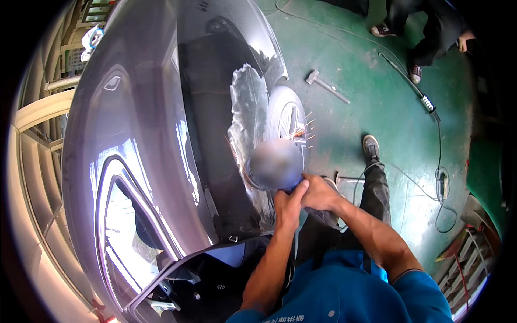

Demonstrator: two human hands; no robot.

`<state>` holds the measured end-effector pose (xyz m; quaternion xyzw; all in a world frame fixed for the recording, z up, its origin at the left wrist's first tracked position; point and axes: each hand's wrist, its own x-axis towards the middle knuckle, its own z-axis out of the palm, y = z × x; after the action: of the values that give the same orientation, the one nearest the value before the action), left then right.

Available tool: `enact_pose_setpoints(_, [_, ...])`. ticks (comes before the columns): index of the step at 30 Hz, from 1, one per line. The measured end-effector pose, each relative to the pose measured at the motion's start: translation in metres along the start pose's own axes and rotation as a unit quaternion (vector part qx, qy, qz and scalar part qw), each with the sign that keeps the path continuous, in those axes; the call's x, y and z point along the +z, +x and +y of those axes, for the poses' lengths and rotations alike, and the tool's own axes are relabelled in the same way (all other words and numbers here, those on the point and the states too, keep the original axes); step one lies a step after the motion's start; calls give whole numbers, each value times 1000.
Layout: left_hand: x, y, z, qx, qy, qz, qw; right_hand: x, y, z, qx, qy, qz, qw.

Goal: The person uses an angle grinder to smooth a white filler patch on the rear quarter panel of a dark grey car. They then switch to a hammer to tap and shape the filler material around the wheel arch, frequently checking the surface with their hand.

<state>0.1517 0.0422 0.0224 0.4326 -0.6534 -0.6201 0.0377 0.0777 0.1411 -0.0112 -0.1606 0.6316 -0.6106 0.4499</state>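
Note:
Both hands are closed on a grinder (276, 164), whose round front is blurred. My left hand (288, 207) wraps it on the near left side. My right hand (321, 192) grips it just to the right, touching the left. The grinder is at the lower part of a scraped, silvery bare patch (249, 102) on a dark grey car's (142, 116) panel above the wheel (291, 116). Orange sparks (308, 129) spray out by the wheel. Where the disc meets the metal is hidden.
A hammer (328, 87) and a long metal rod tool with a spring (425, 101) lie on the green floor (350, 59). Cords run to a socket strip (442, 184). A person (431, 32) stands at the upper right. The car's door opening (215, 280) is near my left arm.

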Motion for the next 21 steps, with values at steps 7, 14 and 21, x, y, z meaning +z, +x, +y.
enact_pose_setpoints(7, [5, 7, 10, 12, -14, 20, 1000, 1, 15, 18, -7, -67, 15, 998])
enact_pose_setpoints(14, [2, 22, 41, -96, -13, -17, 995, -7, 32, -13, 26, -39, 19, 999])
enact_pose_setpoints(21, [4, -48, -27, -71, -88, 91, 989, 18, -35, 40, 24, -91, -57, 994])
